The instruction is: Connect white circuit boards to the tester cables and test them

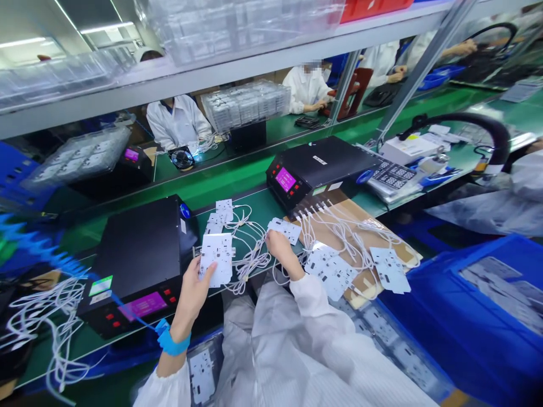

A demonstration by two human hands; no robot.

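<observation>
Green factory table (237,181) runs across my view from 9 to 3 o'clock, with other people in white coats seated at a second line beyond it. Two black test boxes sit on the table: one at about 10 o'clock from my hands (139,254), the other farther off at 1 o'clock (318,167), each with a lit pink display. My left hand (193,291) is raised at roughly 11 o'clock, fingers closed on the lower edge of a small white circuit board (217,257) that stands nearly upright, its long axis running from 6 to 12 o'clock. A blue wrist strap (172,342) with a coiled blue cord circles that wrist. My right hand (278,244) reaches forward just to the right, pinching a second white board (285,229) that lies flatter, long axis from 9 to 3 o'clock. Between the two hands a tangle of white cables (250,257) spreads over the table, nearer the right hand. More white boards (335,271) with cables attached lie on a sheet of cardboard (339,217) at 3 o'clock of the right hand. A blue crate (479,316) sits at 4 o'clock.
</observation>
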